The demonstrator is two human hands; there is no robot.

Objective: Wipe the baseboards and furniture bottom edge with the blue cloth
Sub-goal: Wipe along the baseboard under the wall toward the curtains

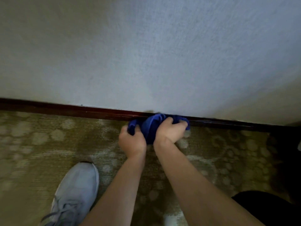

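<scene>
A bunched blue cloth [152, 126] lies against the dark reddish-brown baseboard [73, 110] that runs along the foot of a pale textured wall [146, 54]. My left hand [132, 141] grips the cloth's left end with curled fingers. My right hand [171, 130] clutches the cloth's right part and holds it against the baseboard. Much of the cloth is hidden under both hands.
A green-brown patterned carpet [40, 144] covers the floor. My grey sneaker [76, 190] stands at the lower left. A dark clothed knee [267, 207] sits at the lower right. A dark shape [291, 136] stands at the right edge by the baseboard.
</scene>
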